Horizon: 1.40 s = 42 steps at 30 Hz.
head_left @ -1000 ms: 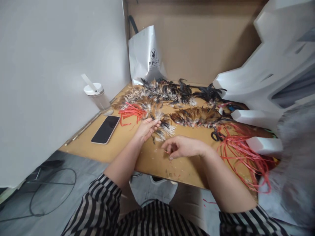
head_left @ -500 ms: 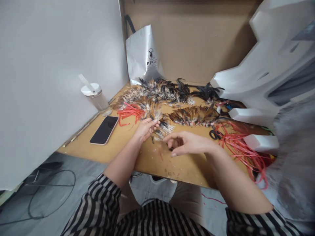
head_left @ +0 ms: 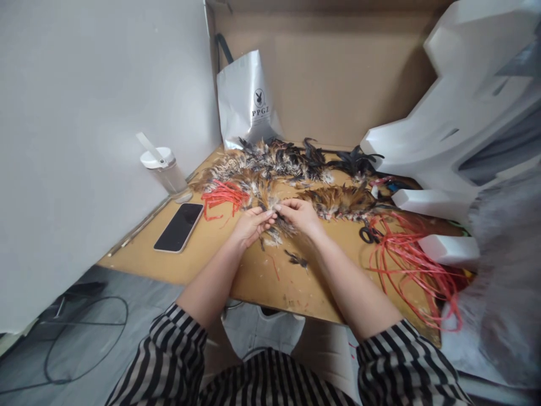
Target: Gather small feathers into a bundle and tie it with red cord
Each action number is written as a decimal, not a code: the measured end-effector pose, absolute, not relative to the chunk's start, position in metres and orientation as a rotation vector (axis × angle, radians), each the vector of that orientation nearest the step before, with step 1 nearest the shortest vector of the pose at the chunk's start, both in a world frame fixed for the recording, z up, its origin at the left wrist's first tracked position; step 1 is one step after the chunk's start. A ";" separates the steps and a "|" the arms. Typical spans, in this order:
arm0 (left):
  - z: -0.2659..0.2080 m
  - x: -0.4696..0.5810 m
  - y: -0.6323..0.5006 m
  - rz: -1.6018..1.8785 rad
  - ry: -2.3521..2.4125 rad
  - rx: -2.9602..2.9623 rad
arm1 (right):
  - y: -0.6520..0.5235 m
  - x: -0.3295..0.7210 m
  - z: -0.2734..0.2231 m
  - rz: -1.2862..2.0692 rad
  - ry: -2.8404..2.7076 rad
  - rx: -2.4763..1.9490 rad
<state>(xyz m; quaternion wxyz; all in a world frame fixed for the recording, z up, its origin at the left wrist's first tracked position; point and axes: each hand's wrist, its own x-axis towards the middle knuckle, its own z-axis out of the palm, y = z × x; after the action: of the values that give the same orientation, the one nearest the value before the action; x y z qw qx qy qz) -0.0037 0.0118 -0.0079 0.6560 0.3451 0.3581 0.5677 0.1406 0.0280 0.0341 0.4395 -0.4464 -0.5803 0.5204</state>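
Observation:
My left hand pinches a small bunch of brown feathers by its base, above the table. From the right, my right hand has its thumb and forefinger pressed together at that same base, its fingertips touching or nearly touching the left ones. Loose pale and dark feathers lie just under both hands. A small dark feather tuft rests on the table in front of my right wrist. Red strips form a short bundle left of my left hand.
Feather rows and a longer feather pile spread behind the hands. A phone and a lidded cup stand left. Black-handled scissors, long red strips and white foam are right. A silver bag leans at the back.
My right hand has moved up and left from over the table to meet the left hand at the feathers. The small dark tuft now shows on the table where that hand was.

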 end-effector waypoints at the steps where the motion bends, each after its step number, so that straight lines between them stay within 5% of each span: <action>1: -0.008 -0.003 0.011 1.278 0.824 0.797 | 0.028 0.138 0.033 1.316 -1.416 -1.083; 17: -0.010 -0.004 0.010 1.150 0.778 0.805 | 0.030 0.131 0.006 1.555 -1.177 -0.872; 20: -0.009 -0.005 0.011 1.201 0.757 0.701 | 0.028 0.134 0.008 1.319 -1.385 -0.898; 26: -0.007 -0.006 0.010 1.223 0.703 0.565 | 0.018 0.143 0.015 0.341 -2.065 -0.953; 31: -0.006 -0.003 0.006 1.175 0.684 0.597 | 0.017 0.140 0.013 0.034 -2.168 -1.026; 38: -0.009 -0.003 0.007 1.180 0.729 0.729 | 0.019 0.141 0.011 0.045 -2.130 -1.081; 42: -0.010 -0.003 0.007 1.210 0.830 0.825 | 0.022 0.146 0.016 0.535 -2.065 -1.058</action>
<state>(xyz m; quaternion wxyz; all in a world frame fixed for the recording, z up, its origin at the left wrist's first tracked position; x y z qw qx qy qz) -0.0032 0.0071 -0.0103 0.6663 0.3653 0.3678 0.5361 0.1456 0.0219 0.0162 0.3712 -0.4127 -0.8053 0.2085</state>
